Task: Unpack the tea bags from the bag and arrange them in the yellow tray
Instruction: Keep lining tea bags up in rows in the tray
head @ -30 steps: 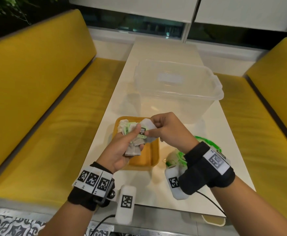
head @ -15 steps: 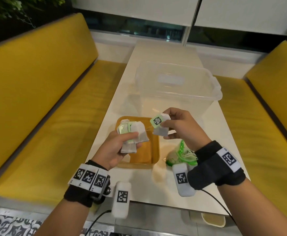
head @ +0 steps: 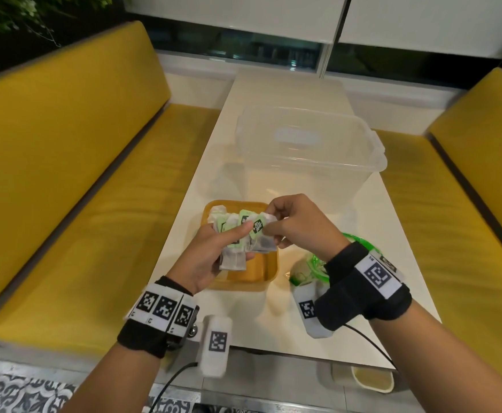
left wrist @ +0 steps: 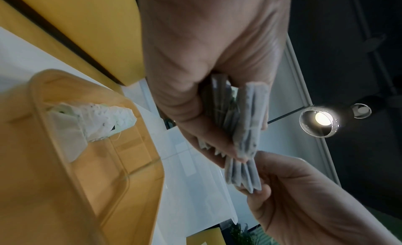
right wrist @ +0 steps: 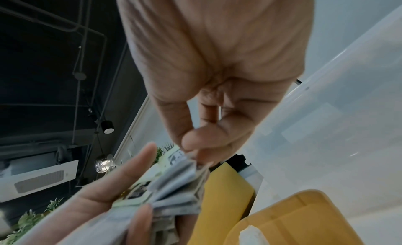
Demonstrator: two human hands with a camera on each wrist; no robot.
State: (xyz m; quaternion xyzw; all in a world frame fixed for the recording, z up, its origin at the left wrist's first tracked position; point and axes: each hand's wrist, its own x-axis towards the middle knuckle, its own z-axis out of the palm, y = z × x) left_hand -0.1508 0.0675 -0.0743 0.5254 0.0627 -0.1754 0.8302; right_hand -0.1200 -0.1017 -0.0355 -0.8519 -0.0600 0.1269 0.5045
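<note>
The left hand (head: 211, 254) is clamping a fanned stack of tea bags (head: 238, 242) just above the yellow tray (head: 269, 272), seemingly as a ready supply, while the right hand (head: 297, 225) is pinching the outermost bag to peel it free; the green bag (head: 309, 269) is lying on the surface (head: 372, 222) beside the tray.

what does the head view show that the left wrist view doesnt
Only the head view shows the green bag on the table, the clear tub and the green tags. Only the left wrist view shows a lit lamp overhead and a tea bag lying in the tray. Both show the left hand gripping the tea bags, the right hand pinching one, and the yellow tray.
</note>
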